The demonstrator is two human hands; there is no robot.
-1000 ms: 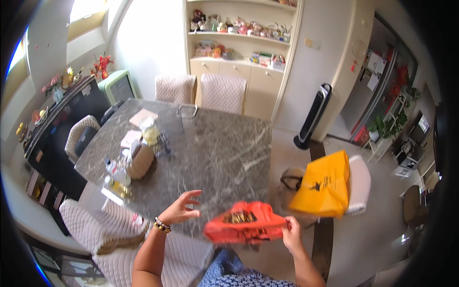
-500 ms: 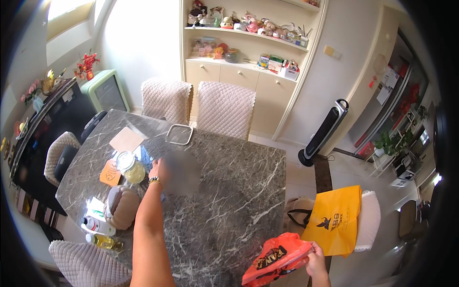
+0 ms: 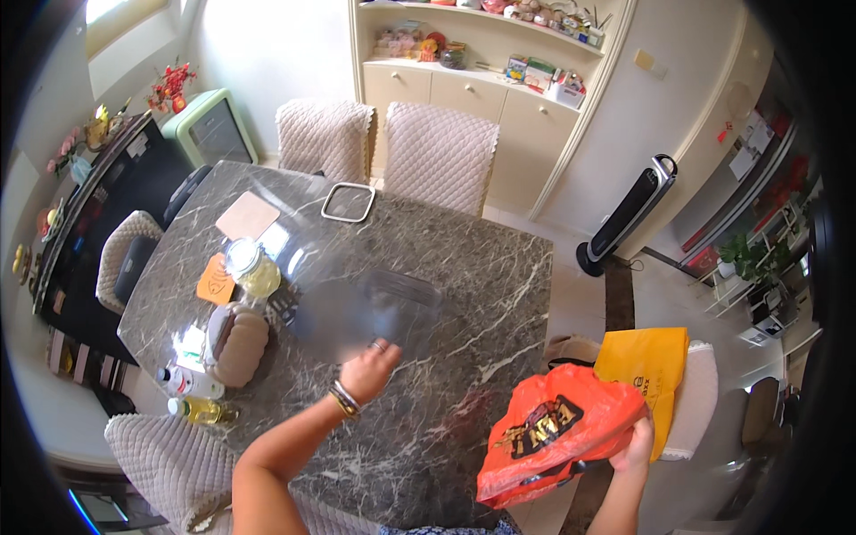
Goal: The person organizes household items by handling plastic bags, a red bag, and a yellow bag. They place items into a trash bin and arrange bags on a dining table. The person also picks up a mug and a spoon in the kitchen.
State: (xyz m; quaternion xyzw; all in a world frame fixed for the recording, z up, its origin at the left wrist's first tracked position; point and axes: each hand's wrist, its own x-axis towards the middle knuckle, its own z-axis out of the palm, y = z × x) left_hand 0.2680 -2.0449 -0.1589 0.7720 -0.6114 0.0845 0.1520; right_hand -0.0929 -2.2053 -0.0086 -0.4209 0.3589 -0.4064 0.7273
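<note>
My left hand (image 3: 370,371), with bracelets at the wrist, is over the middle of the marble table (image 3: 473,357). Its fingers are curled together; whatever they may hold is lost in a blurred patch. Just beyond it is a see-through, greyish flat thing (image 3: 399,299), its lower part smeared. At the table's right edge my right hand (image 3: 631,444) grips a red plastic bag (image 3: 553,428) by its side. The bag looks creased and bulges a little, and its contents are hidden.
A lidded glass jar (image 3: 253,269), an orange card (image 3: 215,280), a beige cushioned object (image 3: 236,345) and two bottles (image 3: 192,383) crowd the table's left side. A square frame (image 3: 348,202) lies at the far edge. A yellow bag (image 3: 637,357) rests on a chair at right.
My left hand has moved right and nearer, away from the jar. The greyish see-through thing now shows beyond it. My right hand has raised the red bag, which looks fuller and wider.
</note>
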